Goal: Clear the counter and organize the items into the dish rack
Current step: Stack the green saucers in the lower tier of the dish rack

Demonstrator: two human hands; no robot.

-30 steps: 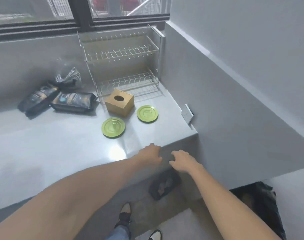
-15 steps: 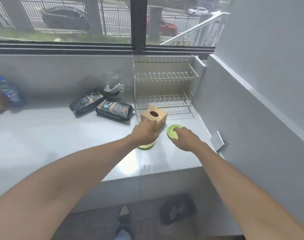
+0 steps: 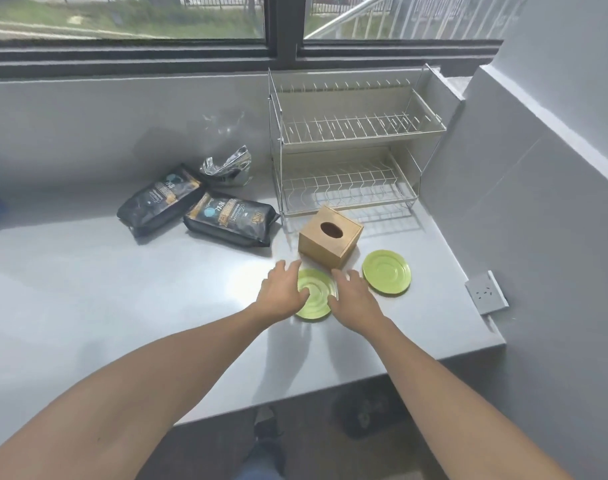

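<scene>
Two green plates lie flat on the grey counter [image 3: 87, 306], both face up, so neither has a long axis to speak of. Taking the wooden tissue box [image 3: 330, 237] as my landmark: the near plate [image 3: 316, 296] sits just in front of its front-left corner, and the far plate [image 3: 386, 271] sits just in front of it to the right, close to but apart from the first.

My left hand [image 3: 283, 294] rests over the left rim of the near plate, fingers spread and fairly straight, thumb lying on the plate's face. My right hand [image 3: 352, 294] comes at the same plate's right rim, fingers loosely spread; I cannot tell whether they touch it. Neither hand has hold of anything.

The tissue box stands turned at an angle, one corner toward me, its oval slot facing up. Right behind it stands the dish rack [image 3: 351, 147], two wire tiers, both bare, its long side running along the back wall.

Left of the box lie two dark coffee bags [image 3: 198, 209], flat, their long axes slanting toward the back wall; the printing on them is too small to read. A crumpled silver bag [image 3: 228, 166] sits behind them. A wall socket [image 3: 486, 292] is to the box's right.
</scene>
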